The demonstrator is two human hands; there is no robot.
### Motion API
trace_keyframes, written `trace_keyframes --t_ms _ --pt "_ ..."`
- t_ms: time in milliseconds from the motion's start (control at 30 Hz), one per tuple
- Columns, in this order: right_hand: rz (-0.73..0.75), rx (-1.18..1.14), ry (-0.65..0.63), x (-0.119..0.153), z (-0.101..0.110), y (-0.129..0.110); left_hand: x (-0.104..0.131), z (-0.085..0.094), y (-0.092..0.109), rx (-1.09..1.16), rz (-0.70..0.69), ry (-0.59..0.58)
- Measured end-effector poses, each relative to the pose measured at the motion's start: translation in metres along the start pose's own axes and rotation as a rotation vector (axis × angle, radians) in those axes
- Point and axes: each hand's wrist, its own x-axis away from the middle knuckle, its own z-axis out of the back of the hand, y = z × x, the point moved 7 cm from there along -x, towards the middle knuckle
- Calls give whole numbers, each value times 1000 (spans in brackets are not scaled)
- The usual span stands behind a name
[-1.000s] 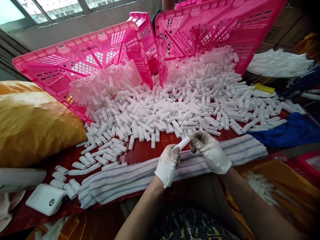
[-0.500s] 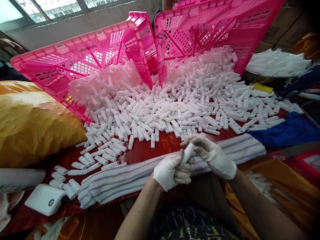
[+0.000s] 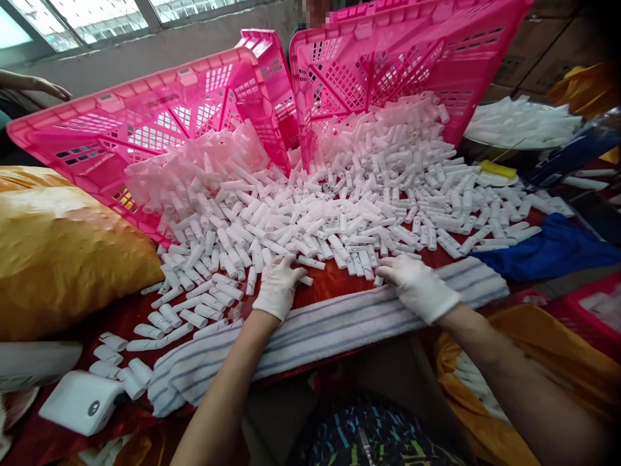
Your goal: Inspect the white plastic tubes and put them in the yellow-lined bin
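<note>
White tubes (image 3: pixel 339 223) lie heaped across the red tabletop (image 3: pixel 327 283) and inside two tilted pink crates (image 3: pixel 130 96), the near edge of the heap right at my gloved fingers. My left hand (image 3: pixel 277 289) reaches down at that edge, fingertips bent among the tubes; one short tube end (image 3: pixel 306 281) shows just beside the thumb, and another tube lies a little beyond. Whether those fingers are pinching anything, I cannot tell. My right hand (image 3: pixel 423 289) is well apart from the left, fingers curled downward, with a tube end right at the fingertips; I cannot tell if they grip it. Between my hands, a few marked tubes (image 3: pixel 359 263) lie side by side, past the striped towel (image 3: pixel 339 325).
</note>
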Motion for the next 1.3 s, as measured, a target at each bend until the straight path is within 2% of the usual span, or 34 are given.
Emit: trace_keyframes --t_ms 67,133,200,267,333,433,567,667,767,833,1000,1100,1167,1200,1233,1300 --pt "25 28 -75 -21 -17 -7 7 -1 7 39 -26 19" --pt "-40 -104 28 -29 -15 -6 17 2 14 220 22 83" --pt "-133 -447 207 -27 1 -5 26 1 24 527 99 133" --pt "-234 -898 361 -23 16 -10 32 -8 41 808 167 99" --pt "-330 -1267 432 -23 26 -24 36 -16 63 949 203 38" --pt "-409 -1508 447 -33 32 -44 40 -21 86 974 205 3" --pt "-486 -1495 491 -38 25 -46 49 -31 90 945 258 -37" --pt "-457 -1451 401 -36 17 -49 54 -34 87 949 259 -6" --pt "-380 -1408 268 -34 13 -58 56 -26 85 852 235 92" --pt "-376 -1374 264 -33 14 -57 57 -19 85 776 225 149" --pt "-436 -1363 252 -36 16 -55 56 -18 87 724 233 95" --pt "-485 -1313 241 -38 18 -58 57 -9 82 654 245 265" --pt "-480 -1282 280 -37 24 -60 57 -6 79 702 267 304" --pt "-465 -1279 296 -37 26 -61 56 -8 79 781 284 247" --pt "-446 -1281 300 -37 29 -62 54 -14 81 890 300 137" --pt "-413 -1290 264 -38 31 -64 54 -27 90 1113 333 -148"
